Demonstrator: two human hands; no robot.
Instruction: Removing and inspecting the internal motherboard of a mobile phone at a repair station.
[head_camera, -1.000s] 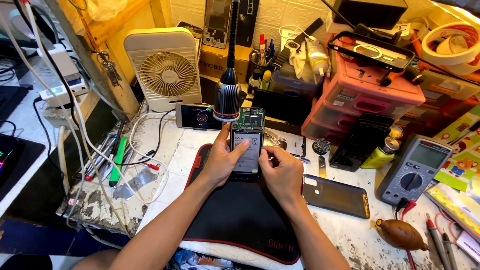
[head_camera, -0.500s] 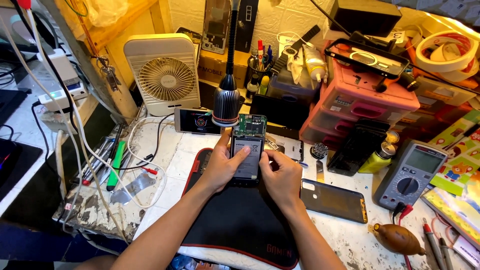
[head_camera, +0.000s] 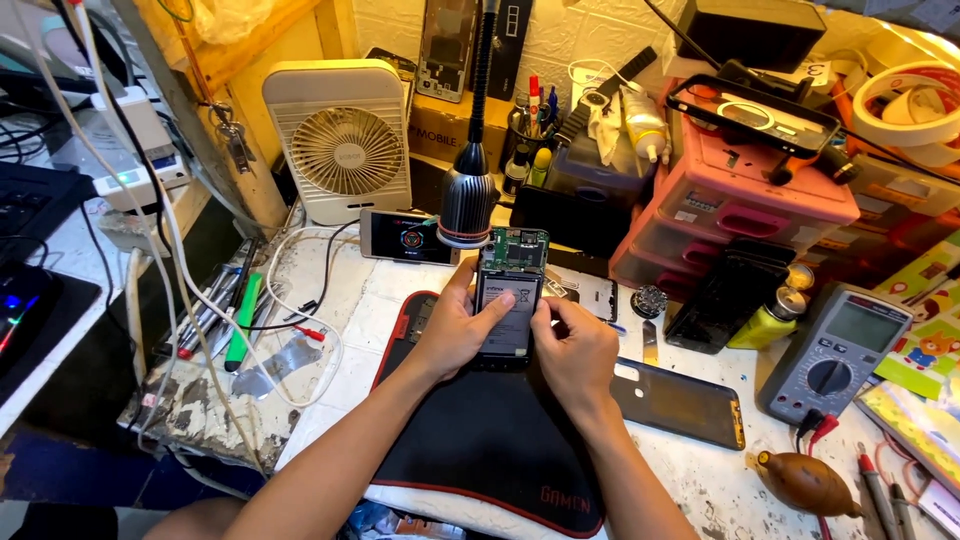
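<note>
Both hands grip 1 opened phone (head_camera: 510, 300), its back cover off so that the green circuit board and grey battery show. It lies at the far edge of a black mat (head_camera: 490, 440) on the white table (head_camera: 700, 490). The left hand (head_camera: 455, 330) is curled around the phone's left side, its thumb pressing across the battery. The right hand (head_camera: 575, 345) is closed on the phone's right edge, fingertips on the battery.

Directly behind the phone, a gooseneck lamp (head_camera: 468, 205) hangs low, its head just above the phone's top end. A second phone (head_camera: 405, 238) with a lit screen lies on its side just left of the lamp, in front of a white fan (head_camera: 345, 145). To the right of the right hand lies a dark back cover (head_camera: 685, 400), and beyond it a grey multimeter (head_camera: 835, 350) with red and black leads. Pink drawers (head_camera: 745, 205) stand behind. Cables, tweezers and a green tool (head_camera: 242, 320) crowd the table's left side. A brown rubber blower (head_camera: 805, 482) lies near the right edge.
</note>
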